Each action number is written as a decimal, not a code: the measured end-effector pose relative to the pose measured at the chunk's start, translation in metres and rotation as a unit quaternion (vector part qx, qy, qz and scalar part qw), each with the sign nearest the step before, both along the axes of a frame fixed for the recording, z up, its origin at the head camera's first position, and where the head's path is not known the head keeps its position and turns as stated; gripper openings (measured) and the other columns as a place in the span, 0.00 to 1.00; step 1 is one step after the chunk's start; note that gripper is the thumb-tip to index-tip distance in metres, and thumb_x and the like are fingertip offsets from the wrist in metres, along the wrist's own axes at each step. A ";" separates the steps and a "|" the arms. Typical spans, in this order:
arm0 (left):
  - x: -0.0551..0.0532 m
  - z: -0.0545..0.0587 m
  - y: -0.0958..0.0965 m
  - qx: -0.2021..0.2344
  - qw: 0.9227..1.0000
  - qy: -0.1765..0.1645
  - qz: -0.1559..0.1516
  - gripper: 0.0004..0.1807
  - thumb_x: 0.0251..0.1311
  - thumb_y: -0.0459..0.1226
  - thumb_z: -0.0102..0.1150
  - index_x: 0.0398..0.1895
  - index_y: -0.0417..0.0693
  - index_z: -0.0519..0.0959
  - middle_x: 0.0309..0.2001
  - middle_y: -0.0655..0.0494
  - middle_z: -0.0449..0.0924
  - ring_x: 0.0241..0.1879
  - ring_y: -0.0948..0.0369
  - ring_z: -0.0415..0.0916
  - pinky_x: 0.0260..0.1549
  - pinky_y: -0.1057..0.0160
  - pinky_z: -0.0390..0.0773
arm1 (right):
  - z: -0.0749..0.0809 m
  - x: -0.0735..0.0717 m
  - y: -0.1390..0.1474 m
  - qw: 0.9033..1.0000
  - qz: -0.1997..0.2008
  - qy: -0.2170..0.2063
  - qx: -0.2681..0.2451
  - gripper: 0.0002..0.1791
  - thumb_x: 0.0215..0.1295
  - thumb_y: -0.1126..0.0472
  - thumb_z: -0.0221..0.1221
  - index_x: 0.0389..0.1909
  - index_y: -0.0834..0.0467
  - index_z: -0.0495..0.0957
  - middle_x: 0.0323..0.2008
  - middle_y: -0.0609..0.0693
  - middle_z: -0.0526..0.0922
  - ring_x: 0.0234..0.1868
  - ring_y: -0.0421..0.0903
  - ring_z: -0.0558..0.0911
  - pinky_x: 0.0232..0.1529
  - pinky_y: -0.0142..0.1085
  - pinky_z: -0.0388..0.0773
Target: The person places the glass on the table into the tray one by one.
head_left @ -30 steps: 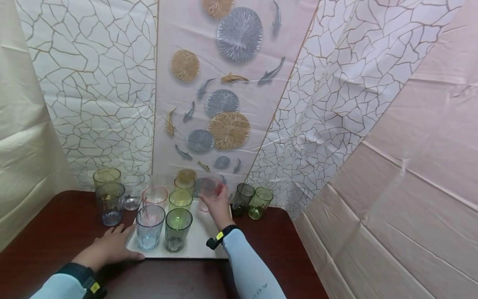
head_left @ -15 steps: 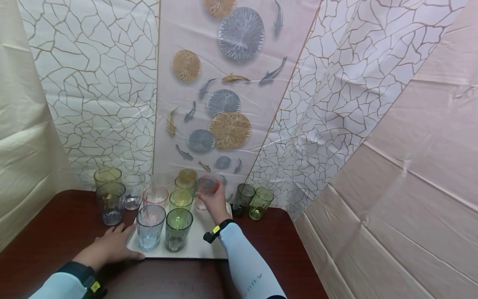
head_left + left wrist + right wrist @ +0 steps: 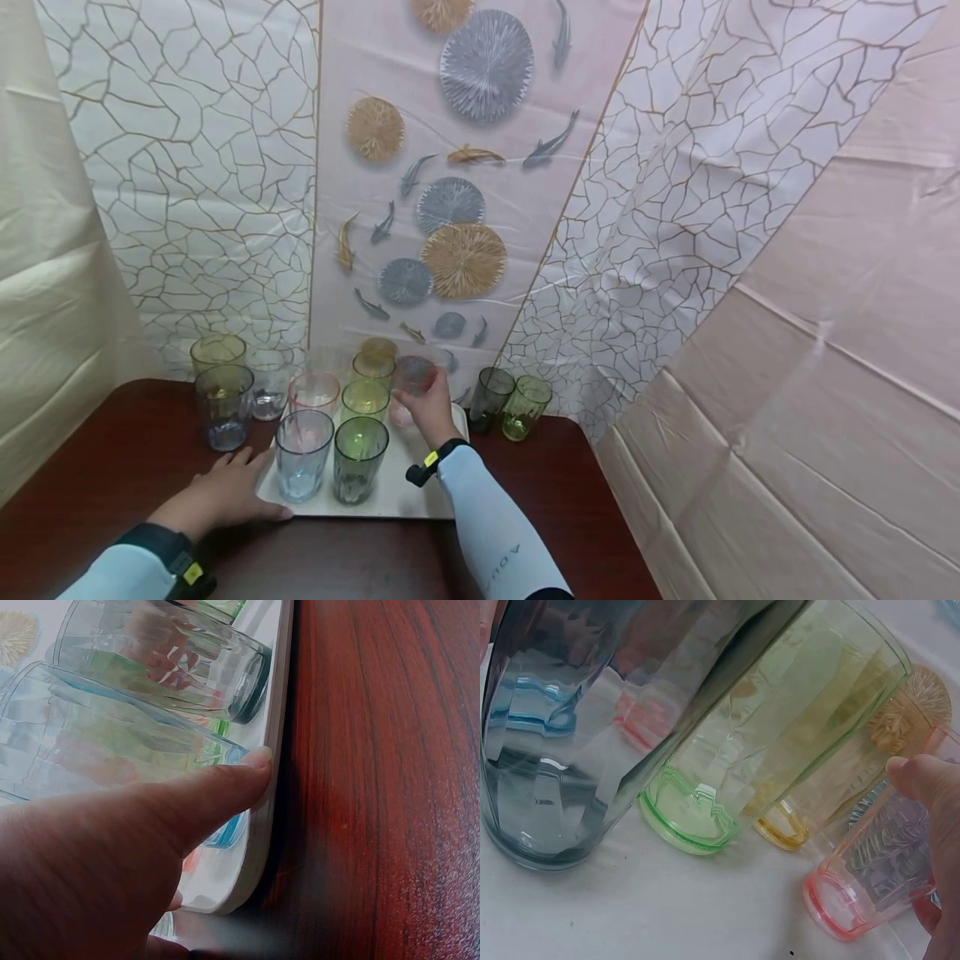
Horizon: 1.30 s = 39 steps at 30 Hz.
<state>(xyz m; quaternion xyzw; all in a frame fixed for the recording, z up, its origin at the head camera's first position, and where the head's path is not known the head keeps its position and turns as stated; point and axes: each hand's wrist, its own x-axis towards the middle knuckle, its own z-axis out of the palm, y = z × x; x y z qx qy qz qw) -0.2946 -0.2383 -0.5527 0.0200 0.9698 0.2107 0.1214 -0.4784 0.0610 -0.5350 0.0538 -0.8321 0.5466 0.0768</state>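
Observation:
At the back right of the white tray (image 3: 414, 467), my right hand (image 3: 431, 408) grips a pink tumbler (image 3: 405, 412) round its side. In the right wrist view, the thumb and fingers wrap the pink tumbler (image 3: 840, 896), which leans in that view and has its base at the tray. My left hand (image 3: 221, 493) spans the tray's front-left corner, with the thumb (image 3: 244, 776) lying straight on the rim in the left wrist view. Closest to that hand stands a blue tumbler (image 3: 302, 458). Beside it are a dark grey tumbler (image 3: 352, 475), a green tumbler (image 3: 365, 400) and another pink-rimmed tumbler (image 3: 311, 392).
An amber tumbler (image 3: 372, 367) stands at the tray's back. Left of the tray, on the dark wooden table (image 3: 360, 558), are yellow (image 3: 217, 354), blue-grey (image 3: 225, 408) and clear tumblers (image 3: 267, 392). A dark tumbler (image 3: 491, 398) and a green one (image 3: 527, 408) stand at right. Patterned cloth (image 3: 480, 250) hangs behind.
My right hand has shifted slightly left and down with the pink tumbler, toward the amber and green ones. The left hand and the tray stay put.

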 end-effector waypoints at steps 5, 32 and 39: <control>0.001 0.002 0.001 -0.002 1.000 -0.001 -0.001 0.71 0.41 0.75 0.69 0.78 0.33 0.61 0.69 0.12 0.54 0.65 0.16 0.47 0.52 0.13 0.54 | 0.000 0.001 -0.001 1.000 0.003 0.011 0.001 0.52 0.57 0.51 0.76 0.77 0.56 0.58 0.70 0.57 0.69 0.70 0.53 0.70 0.69 0.48 0.71; -0.004 -0.004 -0.002 -0.003 1.000 -0.001 -0.001 0.74 0.38 0.78 0.67 0.79 0.33 0.61 0.69 0.11 0.53 0.65 0.15 0.46 0.51 0.12 0.53 | -0.022 0.086 0.097 1.000 -0.008 0.010 0.028 0.53 0.54 0.42 0.77 0.75 0.58 0.61 0.64 0.60 0.73 0.65 0.55 0.73 0.67 0.54 0.72; -0.006 -0.006 -0.002 -0.002 1.000 -0.008 0.000 0.74 0.39 0.77 0.67 0.78 0.32 0.60 0.69 0.11 0.52 0.65 0.15 0.45 0.51 0.12 0.52 | -0.030 0.095 0.119 0.999 -0.025 0.015 0.037 0.50 0.56 0.44 0.76 0.73 0.59 0.63 0.63 0.61 0.74 0.63 0.58 0.75 0.63 0.55 0.76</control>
